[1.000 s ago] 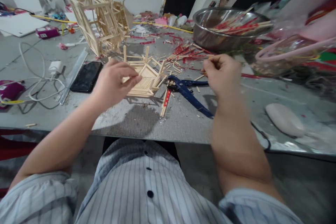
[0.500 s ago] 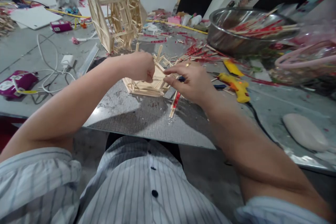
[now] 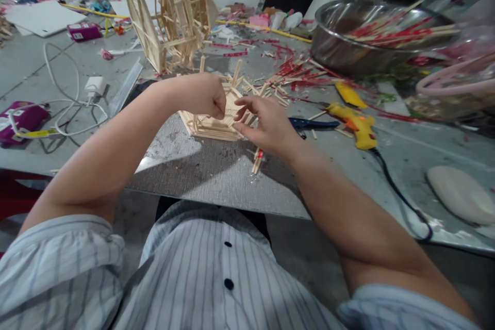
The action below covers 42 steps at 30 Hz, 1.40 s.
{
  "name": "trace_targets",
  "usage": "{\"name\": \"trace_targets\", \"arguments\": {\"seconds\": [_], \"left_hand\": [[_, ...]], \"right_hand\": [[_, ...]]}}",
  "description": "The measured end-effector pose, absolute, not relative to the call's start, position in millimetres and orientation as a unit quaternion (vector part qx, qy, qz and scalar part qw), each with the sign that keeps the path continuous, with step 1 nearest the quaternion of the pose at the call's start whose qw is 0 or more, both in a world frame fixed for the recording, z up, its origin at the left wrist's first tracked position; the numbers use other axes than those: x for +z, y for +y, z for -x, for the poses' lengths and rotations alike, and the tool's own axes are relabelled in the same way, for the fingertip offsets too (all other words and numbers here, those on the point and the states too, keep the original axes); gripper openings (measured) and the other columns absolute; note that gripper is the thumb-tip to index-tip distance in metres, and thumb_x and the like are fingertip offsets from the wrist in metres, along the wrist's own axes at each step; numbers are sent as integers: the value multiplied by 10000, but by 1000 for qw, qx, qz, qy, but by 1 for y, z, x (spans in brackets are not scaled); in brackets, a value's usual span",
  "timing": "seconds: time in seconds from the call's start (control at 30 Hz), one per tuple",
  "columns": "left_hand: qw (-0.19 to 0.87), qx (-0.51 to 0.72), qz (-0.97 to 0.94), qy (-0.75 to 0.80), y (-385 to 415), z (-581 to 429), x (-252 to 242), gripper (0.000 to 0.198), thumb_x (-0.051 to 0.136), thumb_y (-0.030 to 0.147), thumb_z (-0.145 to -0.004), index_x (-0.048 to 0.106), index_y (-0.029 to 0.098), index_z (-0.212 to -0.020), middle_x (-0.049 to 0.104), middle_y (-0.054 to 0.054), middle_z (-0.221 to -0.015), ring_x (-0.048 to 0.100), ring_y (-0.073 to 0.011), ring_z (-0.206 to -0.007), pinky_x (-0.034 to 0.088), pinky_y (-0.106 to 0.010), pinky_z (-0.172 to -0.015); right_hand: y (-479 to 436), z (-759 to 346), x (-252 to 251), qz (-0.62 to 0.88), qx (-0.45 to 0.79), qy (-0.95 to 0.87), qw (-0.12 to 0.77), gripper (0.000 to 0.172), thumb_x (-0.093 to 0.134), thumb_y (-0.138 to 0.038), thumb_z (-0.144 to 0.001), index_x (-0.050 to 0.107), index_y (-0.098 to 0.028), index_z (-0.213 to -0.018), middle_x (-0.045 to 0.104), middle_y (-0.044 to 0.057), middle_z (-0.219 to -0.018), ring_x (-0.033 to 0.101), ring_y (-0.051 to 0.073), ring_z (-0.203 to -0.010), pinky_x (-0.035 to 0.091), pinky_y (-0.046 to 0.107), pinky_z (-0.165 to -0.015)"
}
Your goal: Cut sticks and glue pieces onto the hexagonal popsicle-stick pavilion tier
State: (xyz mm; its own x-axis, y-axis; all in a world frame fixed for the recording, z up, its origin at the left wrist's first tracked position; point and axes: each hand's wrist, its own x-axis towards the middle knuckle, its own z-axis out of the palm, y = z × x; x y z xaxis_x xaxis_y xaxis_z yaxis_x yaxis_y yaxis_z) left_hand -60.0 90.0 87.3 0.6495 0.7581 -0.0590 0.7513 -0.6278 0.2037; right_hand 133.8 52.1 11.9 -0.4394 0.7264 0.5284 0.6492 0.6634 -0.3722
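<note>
A low frame of pale wooden sticks [image 3: 216,131] lies on the grey board [image 3: 209,170] at the table's front. Over its left and rear part is my left hand [image 3: 203,94], closed with its fingers curled down. Whatever those fingers pinch is hidden. My right hand [image 3: 266,122] is at the frame's right side, thumb and fingertips apart with no object visible between them. Beneath its wrist, a few loose sticks with red paper [image 3: 257,161] lie on the board. Dark blue-handled pliers [image 3: 315,124] rest just right of that hand.
Behind stands a taller stick structure [image 3: 166,20]. A yellow glue gun [image 3: 358,124] trails its cord at right, near a steel basin [image 3: 336,56] of red-wrapped sticks. Red scraps [image 3: 290,69] litter the table. At left lie a white charger [image 3: 95,86] with cable and a purple box [image 3: 23,118].
My right hand has shifted slightly left, closer to my left hand, and its fingers are spread wider. More of the pliers shows beside it. My left hand stays closed over the stick frame.
</note>
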Motion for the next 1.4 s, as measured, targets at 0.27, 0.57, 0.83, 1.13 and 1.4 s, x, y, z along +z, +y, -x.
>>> {"name": "trace_targets", "arguments": {"seconds": [0.27,0.57,0.83,1.13,1.4], "left_hand": [[116,38,-909,399,87,59,86,108,688,165,-685,769,221,-730,663,45,-596,569,-122,-568,429,-251,-666],[110,10,-895,433,81,53,90,94,717,153,-727,777,224,-739,661,29,-624,546,-132,-564,374,-280,-624],[82,209,-868,443,66,78,115,57,674,162,-787,682,160,-730,599,11,-641,470,-87,-599,338,-276,-598],[163,507,-687,494,93,142,102,345,688,479,-779,544,181,-683,592,19,-669,423,-46,-591,366,-285,-581],[235,445,-646,574,120,147,56,500,659,663,-698,523,183,-716,639,6,-717,451,-62,-641,407,-293,-601]], "right_hand": [[53,-135,6,403,96,-840,351,437,619,-206,-757,568,-237,-1191,719,62,-991,653,247,-907,436,444,-896],[52,-136,4,404,87,-834,367,426,626,-234,-752,587,-223,-1176,711,82,-1021,643,268,-969,449,455,-905],[47,-143,11,411,62,-810,413,383,607,-320,-816,579,-263,-1194,682,80,-1075,624,251,-953,464,454,-900],[42,-137,9,469,46,-795,383,190,615,-401,-828,662,-234,-905,675,47,-733,598,199,-649,450,363,-687],[45,-142,3,499,46,-772,391,218,538,-392,-875,653,-220,-944,681,49,-746,585,189,-629,402,315,-606]]}}
